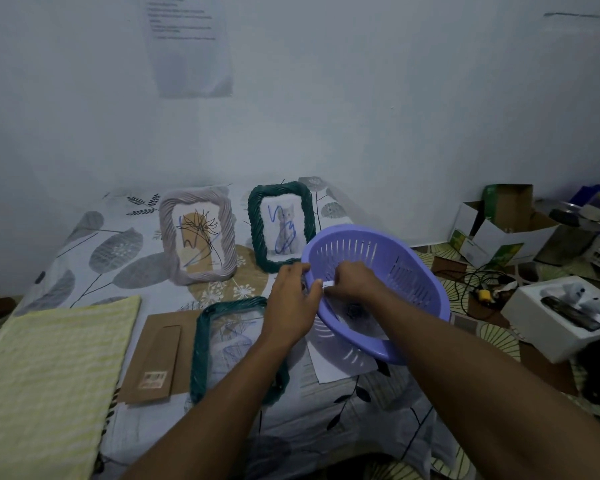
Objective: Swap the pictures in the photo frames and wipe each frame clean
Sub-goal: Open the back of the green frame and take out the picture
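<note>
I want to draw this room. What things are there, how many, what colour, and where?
pale photo frame: 1, pinkish white, standing at the back
cat-picture frame: 1, dark green, standing beside it
flat photo frame: 1, dark green, lying under the left arm
backing board: 1 showing, brown, left of flat frame
cloth: 1, yellow, front left
basket: 1, purple, tilted, right
paper sheet: 1, white, under basket
cardboard boxes: several, white and brown, far right
hands: 2; left hand grips basket rim, right hand pinches white scrap

I watched a leaf-print bed sheet carrying a yellow cloth at near left, with a brown backing board and a flat teal frame beside it. Farther back stood a pale frame and a second teal frame. A white paper lay right.
</note>
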